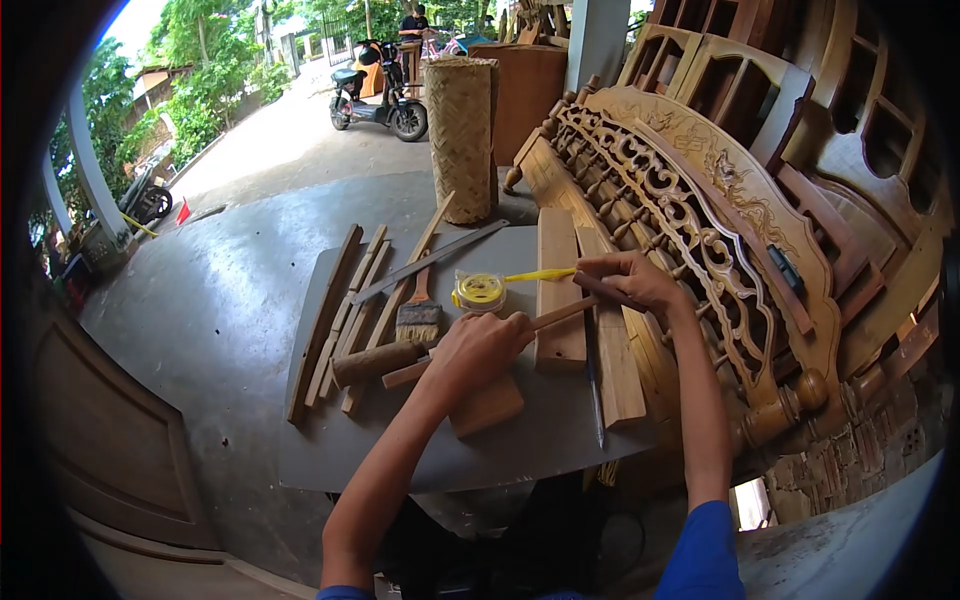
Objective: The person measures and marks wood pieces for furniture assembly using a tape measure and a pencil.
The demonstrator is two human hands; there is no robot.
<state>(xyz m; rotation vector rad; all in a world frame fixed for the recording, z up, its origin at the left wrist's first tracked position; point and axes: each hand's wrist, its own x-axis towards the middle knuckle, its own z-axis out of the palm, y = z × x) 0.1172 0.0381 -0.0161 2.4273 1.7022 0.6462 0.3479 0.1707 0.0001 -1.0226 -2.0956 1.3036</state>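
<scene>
My left hand (478,350) is closed round a thin wooden stick (562,314) above the grey table. At the stick's right end, my right hand (640,281) grips a dark wooden piece (608,292) that meets the stick. Just beyond my left hand lies a yellow tape measure (480,292), and a yellow strip (540,274) reaches from near it toward my right fingers. A brush (418,318), a round wooden mallet (378,364) and a small wood block (487,405) are near my left hand. Behind the stick lies a thick wooden beam (558,240).
Wooden strips (325,325) and a metal ruler (430,262) lie on the table's left (440,460). A pointed tool (595,400) rests at the right. Carved wooden panels (690,200) lean beyond. A woven roll (462,140), a scooter (380,100) and a person (414,24) are farther back.
</scene>
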